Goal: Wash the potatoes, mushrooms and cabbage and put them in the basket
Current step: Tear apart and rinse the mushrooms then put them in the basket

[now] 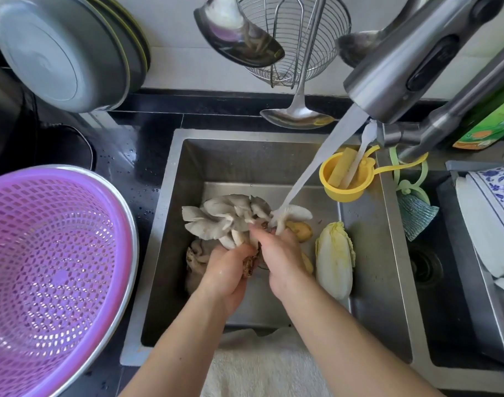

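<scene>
One mushroom cluster (225,219), one cabbage (335,260), apparently two potatoes (302,230). Left hand (227,270) grips the cluster's stem; right hand (282,253) pinches a cap under water.

White tiled wall (176,55) behind a black countertop (136,156), lit by bright daylight.

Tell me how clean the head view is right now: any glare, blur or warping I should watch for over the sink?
Head view: even daylight, hands and mushrooms sharp; wide-angle lens bows the purple basket and the sink rim at the edges; faucet looms large and soft; water stream smeared white.
</scene>
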Demonstrator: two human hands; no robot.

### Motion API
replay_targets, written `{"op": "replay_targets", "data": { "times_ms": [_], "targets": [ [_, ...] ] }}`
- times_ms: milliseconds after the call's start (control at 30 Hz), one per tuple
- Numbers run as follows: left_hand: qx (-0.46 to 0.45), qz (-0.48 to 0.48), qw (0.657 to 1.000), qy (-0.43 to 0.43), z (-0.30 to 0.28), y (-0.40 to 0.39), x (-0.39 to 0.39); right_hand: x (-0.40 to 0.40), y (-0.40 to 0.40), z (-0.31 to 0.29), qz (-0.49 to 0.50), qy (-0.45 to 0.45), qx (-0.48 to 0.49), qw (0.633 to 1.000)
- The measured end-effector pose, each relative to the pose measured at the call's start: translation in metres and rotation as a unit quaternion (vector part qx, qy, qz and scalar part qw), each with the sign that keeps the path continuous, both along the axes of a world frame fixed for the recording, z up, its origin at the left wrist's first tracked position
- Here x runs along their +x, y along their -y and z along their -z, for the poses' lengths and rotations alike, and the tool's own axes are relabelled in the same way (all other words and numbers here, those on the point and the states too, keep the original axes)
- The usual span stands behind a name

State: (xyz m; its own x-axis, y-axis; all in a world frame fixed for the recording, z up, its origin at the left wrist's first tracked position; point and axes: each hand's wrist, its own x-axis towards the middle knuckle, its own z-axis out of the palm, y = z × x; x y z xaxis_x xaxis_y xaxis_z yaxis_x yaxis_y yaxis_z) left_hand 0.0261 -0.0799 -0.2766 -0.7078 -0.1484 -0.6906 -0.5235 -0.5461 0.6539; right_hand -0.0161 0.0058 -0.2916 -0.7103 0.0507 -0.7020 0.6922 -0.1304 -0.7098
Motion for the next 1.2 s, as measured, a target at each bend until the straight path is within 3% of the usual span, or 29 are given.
{"op": "replay_targets", "data": {
  "times_ms": [167,333,500,733,867,1033,1200],
  "targets": [
    [-0.076,0.003,0.997,-0.021,0.008,-0.007,-0.003,-0.011,0.011,-0.002,0.025,0.062,0.005,0.998],
    [-0.007,-0.03,1.0,-0.003,0.0,-0.002,-0.005,-0.01,0.004,0.001,0.051,0.035,-0.011,0.998],
    [0.111,-0.095,0.989,0.03,0.001,0.011,-0.006,-0.012,-0.013,-0.008,0.049,0.058,-0.157,0.985],
    [0.132,-0.102,0.985,0.048,0.005,0.026,-0.002,-0.005,-0.036,-0.012,0.057,0.105,-0.346,0.931],
    [0.105,-0.062,0.991,0.06,0.006,0.03,0.002,-0.009,-0.038,-0.012,0.045,0.131,-0.362,0.922],
    [0.103,-0.059,0.99,0.071,0.0,0.027,0.003,-0.023,-0.022,-0.016,0.015,0.14,-0.313,0.939],
    [0.13,-0.075,0.985,0.088,-0.007,0.027,0.005,-0.034,-0.025,-0.027,0.035,0.164,-0.406,0.899]
  ]
}}
